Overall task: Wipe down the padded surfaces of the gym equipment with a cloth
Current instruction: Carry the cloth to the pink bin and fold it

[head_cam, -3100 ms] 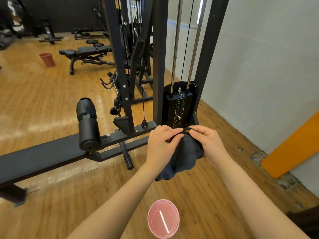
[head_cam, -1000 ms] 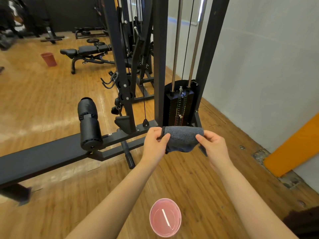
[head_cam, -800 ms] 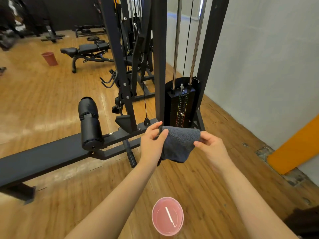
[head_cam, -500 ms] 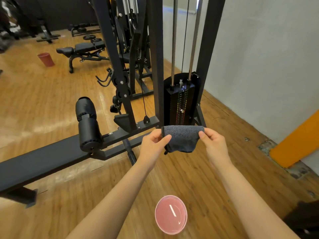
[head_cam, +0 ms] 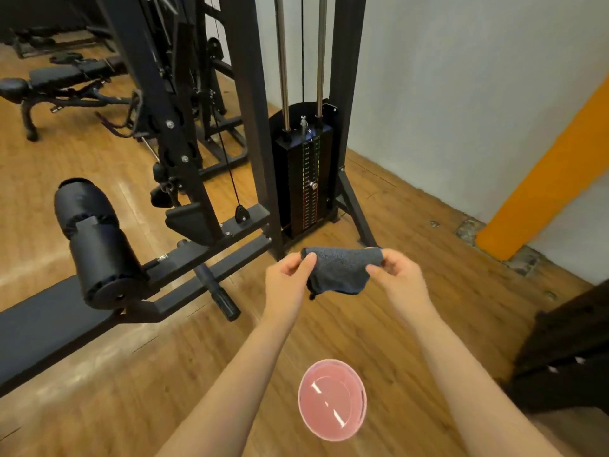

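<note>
My left hand (head_cam: 286, 279) and right hand (head_cam: 397, 278) each pinch an upper corner of the grey cloth (head_cam: 339, 270) — it hangs between them above bare wooden floor (head_cam: 412, 232). The padded roller (head_cam: 94, 245) sits well left; a pink bucket (head_cam: 332, 400) lies below.

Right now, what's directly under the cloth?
The cloth hangs in the air, pinched by the left hand and right hand. Below it only bare wood floor shows; the pink bucket sits nearer the camera. The floor patch behind the cloth is hidden.
</note>
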A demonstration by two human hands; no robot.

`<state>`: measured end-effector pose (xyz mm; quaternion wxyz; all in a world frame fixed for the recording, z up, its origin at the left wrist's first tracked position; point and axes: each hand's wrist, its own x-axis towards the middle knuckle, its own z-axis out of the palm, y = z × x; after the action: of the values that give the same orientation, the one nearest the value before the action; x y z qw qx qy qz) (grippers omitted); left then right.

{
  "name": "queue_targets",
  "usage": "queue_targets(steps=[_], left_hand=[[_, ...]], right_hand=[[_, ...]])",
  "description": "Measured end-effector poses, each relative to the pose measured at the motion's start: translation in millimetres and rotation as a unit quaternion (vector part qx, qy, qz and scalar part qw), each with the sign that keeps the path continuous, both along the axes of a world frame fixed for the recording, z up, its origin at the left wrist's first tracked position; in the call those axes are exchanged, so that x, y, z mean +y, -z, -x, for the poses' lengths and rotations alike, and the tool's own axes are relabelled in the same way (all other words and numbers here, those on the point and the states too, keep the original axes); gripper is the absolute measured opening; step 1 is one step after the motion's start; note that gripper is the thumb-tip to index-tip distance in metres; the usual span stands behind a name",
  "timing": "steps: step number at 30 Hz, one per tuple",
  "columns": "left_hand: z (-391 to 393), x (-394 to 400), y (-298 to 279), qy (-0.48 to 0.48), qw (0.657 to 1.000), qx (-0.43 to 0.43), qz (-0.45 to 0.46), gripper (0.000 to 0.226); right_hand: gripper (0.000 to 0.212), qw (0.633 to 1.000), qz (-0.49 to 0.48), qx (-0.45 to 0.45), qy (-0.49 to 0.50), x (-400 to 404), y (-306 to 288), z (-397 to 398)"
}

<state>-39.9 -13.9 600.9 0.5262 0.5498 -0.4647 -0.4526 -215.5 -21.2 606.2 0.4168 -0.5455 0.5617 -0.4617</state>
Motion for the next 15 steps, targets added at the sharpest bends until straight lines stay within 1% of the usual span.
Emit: queue_targets(steps=[3,5,7,10,12,13,15], left_hand=[[-2.9,-2.4,51.0,0.039,0.999,0.006,-0.010,0.009],[0.1,-4.9,89.7,0.055,0.998,0.022,-0.017,0.014],[6.4,-6.0,133.1,0.046,0.998,0.040,-0.029,0.018],[17.9,-5.9,206.3,0.024,0.997,0.054,-0.055,0.018],[23.1,-7.3,261.4,0.010,0.994,0.070,-0.088,0.017],[24.5,-7.7,290.7,0.004,0.991,0.078,-0.109,0.016],[25.4,-6.8,350.6,0.009,0.985,0.084,-0.151,0.017]], right_hand=[[0.017,0.998,0.018,-0.026,0.054,-2.4,48.1,-6.5],[0.016,0.996,0.009,-0.064,0.065,-3.1,85.8,-7.5],[0.017,0.994,0.000,-0.082,0.070,-3.5,130.9,-6.1],[0.019,0.992,-0.020,-0.095,0.079,-7.6,208.3,-3.3],[0.010,0.990,-0.070,-0.114,0.050,-9.7,267.7,0.1],[0.015,0.986,-0.106,-0.123,0.029,-10.6,300.4,2.5],[0.033,0.977,-0.166,-0.133,-0.001,-9.9,365.7,8.3]])
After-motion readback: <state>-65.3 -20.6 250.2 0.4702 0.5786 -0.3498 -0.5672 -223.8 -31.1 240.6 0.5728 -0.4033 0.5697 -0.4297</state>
